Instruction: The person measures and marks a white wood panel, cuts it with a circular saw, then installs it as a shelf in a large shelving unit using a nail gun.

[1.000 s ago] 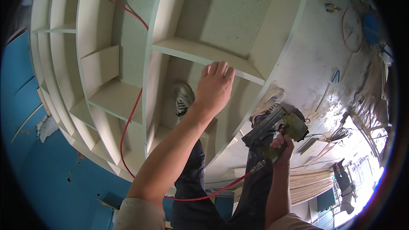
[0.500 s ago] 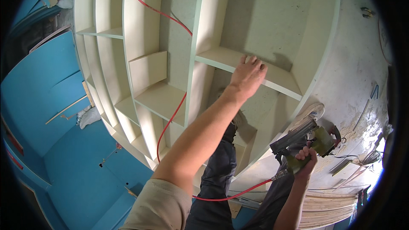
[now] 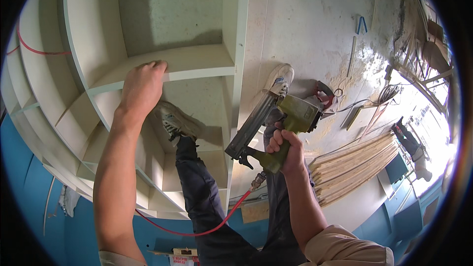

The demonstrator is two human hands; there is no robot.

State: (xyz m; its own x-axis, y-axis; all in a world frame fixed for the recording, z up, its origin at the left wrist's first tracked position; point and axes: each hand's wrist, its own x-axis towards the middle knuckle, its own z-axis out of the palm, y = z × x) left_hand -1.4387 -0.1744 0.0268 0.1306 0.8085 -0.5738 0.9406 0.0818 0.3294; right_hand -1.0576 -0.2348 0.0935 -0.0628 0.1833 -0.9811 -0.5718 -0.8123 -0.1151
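Observation:
My left hand (image 3: 141,88) is closed over the front edge of a pale shelf board (image 3: 199,61), which spans one bay of a white cabinet frame lying on the floor. Its fingertips rest on the board's upper face. My right hand (image 3: 289,150) grips a green and black air nail gun (image 3: 294,113) by its handle. The gun's long dark magazine points down-left, close to the cabinet's right side panel (image 3: 241,29). A red air hose (image 3: 217,227) runs from the base of the handle off to the left.
My left shoe (image 3: 177,120) stands inside the cabinet, my right shoe (image 3: 281,79) on the floor beside it. Stacked wooden strips (image 3: 352,167) lie at the right. A red and black tool (image 3: 324,93), coiled cable (image 3: 389,93) and sawdust are on the concrete. Another person (image 3: 414,148) is at the far right.
The view has swung right, so the cabinet sits further left. The nail gun has come up and now appears larger, beside the side panel. My left hand still holds the shelf board.

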